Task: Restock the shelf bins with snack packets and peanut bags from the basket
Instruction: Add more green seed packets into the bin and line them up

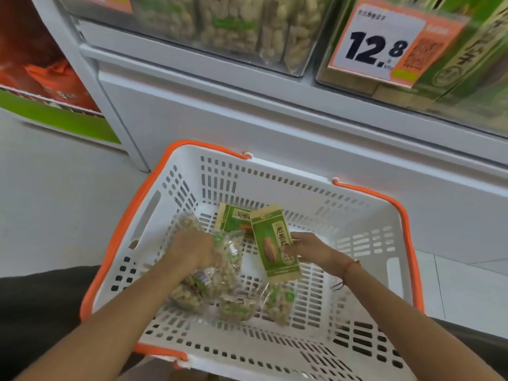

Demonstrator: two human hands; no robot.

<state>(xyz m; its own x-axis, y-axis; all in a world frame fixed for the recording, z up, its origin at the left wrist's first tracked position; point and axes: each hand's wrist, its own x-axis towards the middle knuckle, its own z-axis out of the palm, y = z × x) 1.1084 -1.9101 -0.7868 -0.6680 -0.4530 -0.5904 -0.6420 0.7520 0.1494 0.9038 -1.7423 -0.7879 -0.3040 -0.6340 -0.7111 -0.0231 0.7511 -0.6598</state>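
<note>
a person crouched at a shop shelf reaches both arms into a white basket (398, 243) with orange handles, set on the pale tiled floor (55, 188) against the shelf's white base panel (275, 133). on the left, the left hand (192, 247) bears down on a clear peanut bag (222, 265), its grip seemingly curled over the top of the bag, though the fingers are partly hidden. more peanut bags (239, 307) lie loose on the basket's floor just below it. further right, the right hand (305, 250) pinches a green snack packet (273, 244) by its edge, tilted upright above the basket floor; a second green packet (233, 218) lies behind it against the far wall.

the step in hand looks to be the pick-up: both hands are gathering stock, and nothing has yet left the basket. the next move would call for lifting each item clear of the basket's wall and carrying it up to the matching bin; the peanut bin (233, 28), a clear bin already holding bags of peanuts, stands above at centre, and the bin of green packets (467, 64) stands at upper right behind a price tag (379, 42) reading 12.8. the slack peanut bag may sag or slip if gripped only at one corner. orange-red packets (55, 78) fill a neighbouring shelf at far left.
</note>
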